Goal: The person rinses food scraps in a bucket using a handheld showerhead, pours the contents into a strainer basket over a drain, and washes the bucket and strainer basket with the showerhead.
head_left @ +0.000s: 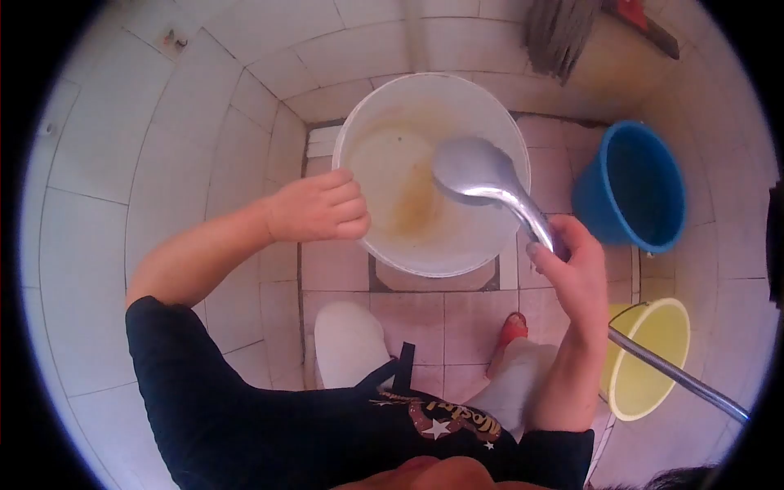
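i have both of the wearer's hands in the head view. right hand: fingers closed round the handle of a silver shower head. the head is held above the right half of a large white bucket, its broad end pointing left, toward the middle of the opening. a metal hose runs behind the right forearm and off to the near right, passing over the yellow bucket.

left hand: at the left rim of the white bucket, back of the hand up, fingers curled inward. i cannot tell whether they grip the rim; their undersides are hidden.

white bucket stands on the pink-tiled floor, far side near the wall. inside, a yellow-brown patch; stain or liquid, i cannot tell. to its right, apart from it, a blue bucket, dark inside. yellow bucket is nearer, on the right. grey mop strands hang at the far right. near the centre, a foot in a red slipper.
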Demonstrator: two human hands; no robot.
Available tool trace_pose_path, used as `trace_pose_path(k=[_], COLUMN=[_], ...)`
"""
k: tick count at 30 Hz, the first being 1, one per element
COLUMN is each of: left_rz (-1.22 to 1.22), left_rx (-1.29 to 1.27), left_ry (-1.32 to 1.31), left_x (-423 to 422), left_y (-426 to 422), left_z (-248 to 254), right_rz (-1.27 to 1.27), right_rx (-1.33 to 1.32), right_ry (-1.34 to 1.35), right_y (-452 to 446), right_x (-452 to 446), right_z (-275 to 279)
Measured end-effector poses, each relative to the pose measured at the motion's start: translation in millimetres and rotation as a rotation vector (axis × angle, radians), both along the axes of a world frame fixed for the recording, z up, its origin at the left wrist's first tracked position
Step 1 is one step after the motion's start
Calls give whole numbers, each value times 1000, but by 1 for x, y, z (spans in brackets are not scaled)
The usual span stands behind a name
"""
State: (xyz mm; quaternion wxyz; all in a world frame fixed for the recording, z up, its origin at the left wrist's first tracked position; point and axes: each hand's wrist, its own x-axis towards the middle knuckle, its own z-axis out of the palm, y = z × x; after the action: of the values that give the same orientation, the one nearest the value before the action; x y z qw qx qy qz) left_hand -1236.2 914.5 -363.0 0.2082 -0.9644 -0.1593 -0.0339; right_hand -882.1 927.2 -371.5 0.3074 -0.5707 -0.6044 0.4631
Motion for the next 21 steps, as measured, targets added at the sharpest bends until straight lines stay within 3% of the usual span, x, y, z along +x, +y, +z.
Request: trace_pose_path(k=[7, 12, 21], left_rz=[94, 129, 150], left_rx=[-87, -128, -151], left_ry=[2, -69, -172], left_x=[3, 12, 22], left_y=[-8, -18, -36], left_z=[-14, -36, -47], right_rz=[92, -127, -248], right_rx=[15, 151, 407], right_ry=[81, 556, 686], right_y=[-4, -8, -12], right_x=[-14, -21, -8], right_z=[7, 9, 9])
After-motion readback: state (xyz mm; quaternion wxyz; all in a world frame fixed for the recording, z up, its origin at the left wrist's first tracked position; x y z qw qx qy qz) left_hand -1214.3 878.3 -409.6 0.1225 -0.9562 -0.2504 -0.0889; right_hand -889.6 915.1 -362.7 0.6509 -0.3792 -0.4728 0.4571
